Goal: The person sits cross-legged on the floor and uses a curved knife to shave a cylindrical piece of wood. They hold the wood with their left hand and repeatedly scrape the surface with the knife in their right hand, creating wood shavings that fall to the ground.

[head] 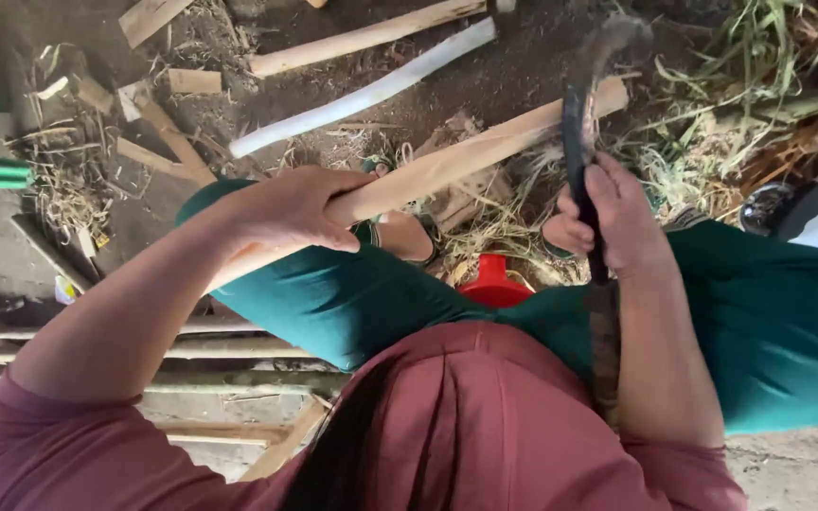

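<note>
**Two hands, a wooden stick and a curved knife**

The left hand (291,208) is wrapped tight around a long wooden stick (485,147). The stick is pale and has no bark. Its long side runs on a slant: the near end is low on the left, by the person's knee, and the far end points up and to the right, toward the dry grass (712,142). It lies across the person's lap, above the green trousers (352,303).

The right hand (613,222) is closed tight around a dark curved knife (579,104). The knife stands almost straight up and down. Its bent tip is at the far end, near the top, and looks blurry. The handle goes down past the wrist toward the red shirt (485,426). The blade crosses the stick close to the stick's far end; I cannot tell if they touch.

A small red thing (492,281) shows between the knees. On the dark ground far away lie a white peeled stick (362,95) and another pale stick (362,40), both slanting the same way. Wood scraps (168,142) lie to the far left.
</note>
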